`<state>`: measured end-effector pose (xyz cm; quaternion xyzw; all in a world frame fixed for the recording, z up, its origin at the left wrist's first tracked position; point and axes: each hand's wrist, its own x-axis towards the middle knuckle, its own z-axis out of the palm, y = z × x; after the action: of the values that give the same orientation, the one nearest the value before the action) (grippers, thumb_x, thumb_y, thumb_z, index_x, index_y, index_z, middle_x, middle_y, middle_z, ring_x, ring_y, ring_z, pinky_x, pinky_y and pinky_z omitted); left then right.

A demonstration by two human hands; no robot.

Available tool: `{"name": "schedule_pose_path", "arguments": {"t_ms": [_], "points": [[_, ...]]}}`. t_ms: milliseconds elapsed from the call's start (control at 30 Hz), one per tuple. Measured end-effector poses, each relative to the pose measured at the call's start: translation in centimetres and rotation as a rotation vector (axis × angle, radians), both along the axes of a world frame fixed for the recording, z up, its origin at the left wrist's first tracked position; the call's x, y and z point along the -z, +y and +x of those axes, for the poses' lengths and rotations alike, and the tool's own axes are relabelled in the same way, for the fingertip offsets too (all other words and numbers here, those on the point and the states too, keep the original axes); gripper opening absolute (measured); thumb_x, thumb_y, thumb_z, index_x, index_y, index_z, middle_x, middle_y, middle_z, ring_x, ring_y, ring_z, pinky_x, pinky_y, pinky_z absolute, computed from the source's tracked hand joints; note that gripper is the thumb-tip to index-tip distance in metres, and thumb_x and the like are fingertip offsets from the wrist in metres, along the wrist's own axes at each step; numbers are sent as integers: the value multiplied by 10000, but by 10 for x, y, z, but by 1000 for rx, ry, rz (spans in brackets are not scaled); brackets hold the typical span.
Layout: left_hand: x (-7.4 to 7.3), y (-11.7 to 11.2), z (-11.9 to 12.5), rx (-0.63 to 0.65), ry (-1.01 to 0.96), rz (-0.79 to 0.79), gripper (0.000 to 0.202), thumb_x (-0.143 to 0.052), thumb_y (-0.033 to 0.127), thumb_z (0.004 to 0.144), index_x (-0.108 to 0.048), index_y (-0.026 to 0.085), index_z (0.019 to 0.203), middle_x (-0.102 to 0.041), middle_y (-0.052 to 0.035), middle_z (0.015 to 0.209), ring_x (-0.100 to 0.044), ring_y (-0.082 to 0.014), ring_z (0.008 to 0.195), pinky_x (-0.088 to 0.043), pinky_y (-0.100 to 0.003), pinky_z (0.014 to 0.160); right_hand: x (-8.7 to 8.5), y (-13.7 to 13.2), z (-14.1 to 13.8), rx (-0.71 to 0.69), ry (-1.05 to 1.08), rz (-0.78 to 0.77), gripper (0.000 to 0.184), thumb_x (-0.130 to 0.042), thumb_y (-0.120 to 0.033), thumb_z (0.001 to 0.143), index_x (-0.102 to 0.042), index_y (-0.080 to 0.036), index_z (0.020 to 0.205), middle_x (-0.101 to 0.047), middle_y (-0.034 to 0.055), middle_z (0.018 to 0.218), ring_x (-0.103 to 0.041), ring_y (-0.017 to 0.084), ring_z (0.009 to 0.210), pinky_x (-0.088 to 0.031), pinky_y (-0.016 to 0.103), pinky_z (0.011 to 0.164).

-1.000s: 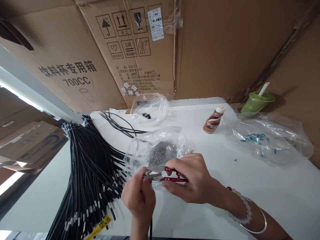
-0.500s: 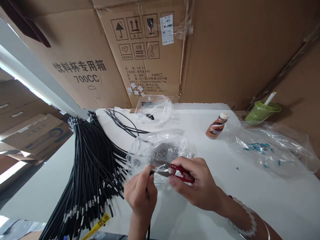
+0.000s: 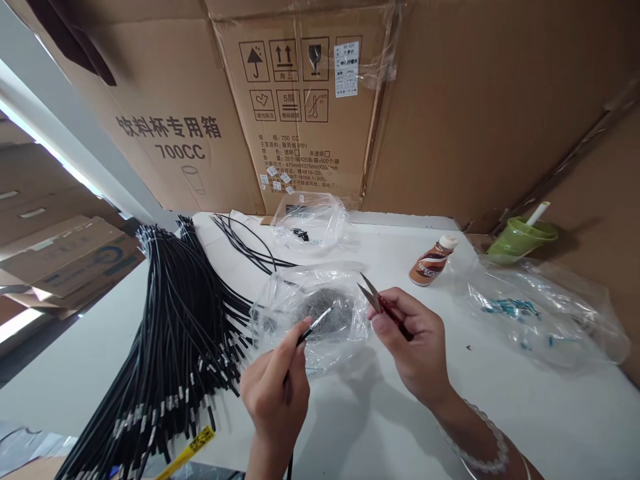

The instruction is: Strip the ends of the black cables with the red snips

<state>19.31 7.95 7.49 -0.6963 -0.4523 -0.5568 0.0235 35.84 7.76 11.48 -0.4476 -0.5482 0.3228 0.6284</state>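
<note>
Pinched in my left hand [image 3: 277, 383] is a black cable [image 3: 303, 337], whose silvery stripped end [image 3: 321, 320] points up and to the right. My right hand [image 3: 415, 343] is closed around red-handled thread snips [image 3: 384, 305]; their blades are apart and aim up and left, away from the cable. Behind both hands lies a clear plastic bag [image 3: 345, 313] with a grey mass of fine pieces inside. A large bundle of black cables [image 3: 175, 327] with silvery ends rests to the left of my left hand.
Cardboard boxes [image 3: 300, 153] wall off the back of the white table [image 3: 500, 413]. A brown bottle [image 3: 433, 261], a green cup [image 3: 523, 237] and a bag with teal pieces [image 3: 545, 313] stand or lie at the right. Another clear bag [image 3: 313, 223] holds small black parts.
My right hand has drawn the snips away to the right and turned them upward, off the cable end. My left hand still holds the cable, its end now tilted upward and bare of the blades.
</note>
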Motion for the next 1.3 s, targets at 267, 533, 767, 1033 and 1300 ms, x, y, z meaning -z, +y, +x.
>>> {"name": "schedule_pose_path", "arguments": {"t_ms": [267,533,767,1033,1300], "points": [[2,-5,14,12,-35,-119,219,-577,125,858,-735,191,995,-624,41,541,-452,-66,383,-378,-198,450,3,11,-14,-123,213,-179,267,-781,-332,662,-553,-193,672,-394,-87,497,-276,41,415,-307,176,377],[1,-10,21,75,-171,-310,198,-570,209,866,-748,185,950,-555,61,492,-407,-56,355,-348,-183,403,3,11,-7,-178,150,-177,154,-677,-290,781,-644,-177,680,-512,-43,573,-414,63,504,-358,185,446],[-7,-15,29,87,-298,-479,219,-567,280,872,-760,189,917,-416,75,452,-347,-60,372,-291,-187,380,3,11,-7,-163,157,-219,170,-671,-327,761,-624,-185,679,-532,-30,593,-470,81,534,-394,196,467],[-13,-18,26,314,-468,-792,397,-459,427,937,-681,171,731,-329,78,368,-306,-82,349,-327,-229,423,2,14,-6,-166,179,-259,165,-676,-336,734,-650,-179,690,-563,-25,606,-492,89,553,-436,216,504],[-15,-16,25,645,-866,-1071,399,-529,481,902,-647,158,700,-265,101,313,-119,-33,323,-130,-206,393,3,13,-6,-184,215,-269,144,-701,-313,716,-665,-174,699,-605,-12,642,-541,99,587,-463,223,533]]}}
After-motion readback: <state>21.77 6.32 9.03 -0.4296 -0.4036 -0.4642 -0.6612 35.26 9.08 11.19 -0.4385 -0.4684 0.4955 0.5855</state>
